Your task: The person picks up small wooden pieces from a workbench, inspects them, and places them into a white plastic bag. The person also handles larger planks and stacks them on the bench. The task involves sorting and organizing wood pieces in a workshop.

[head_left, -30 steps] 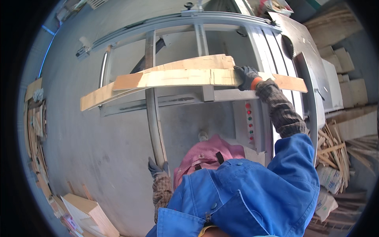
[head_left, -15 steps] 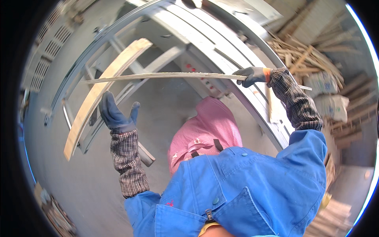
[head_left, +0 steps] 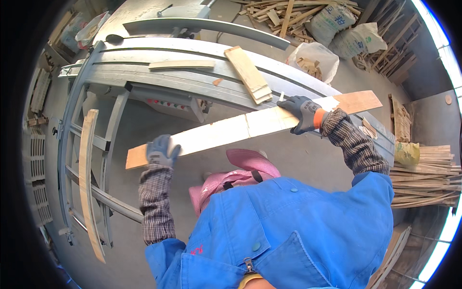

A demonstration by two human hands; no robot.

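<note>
A long wooden board (head_left: 226,128) spans the space before my body, its pale broad face turned up and brightly lit. My left hand (head_left: 161,151), in a grey-blue glove, grips it near the left end. Further right, my right hand (head_left: 302,113), gloved with an orange cuff, is closed over the board, whose right end juts out beyond it. Both palms' undersides are hidden. Another narrow wooden strip (head_left: 85,183) rests across the metal frame (head_left: 109,139) to the left of my left hand.
Beyond the board stretches a metal saw table (head_left: 183,77), bearing a short strip (head_left: 181,64) and stacked board pieces (head_left: 248,74). Behind it stand white sacks (head_left: 358,41), a plastic bag (head_left: 317,60) and scrap wood (head_left: 269,12). Stacked strips (head_left: 426,178) lie at the right.
The board has turned from edge-on to broad face up and come nearer my body. My left hand, apart from it before, now grips its left end. The view has swung round.
</note>
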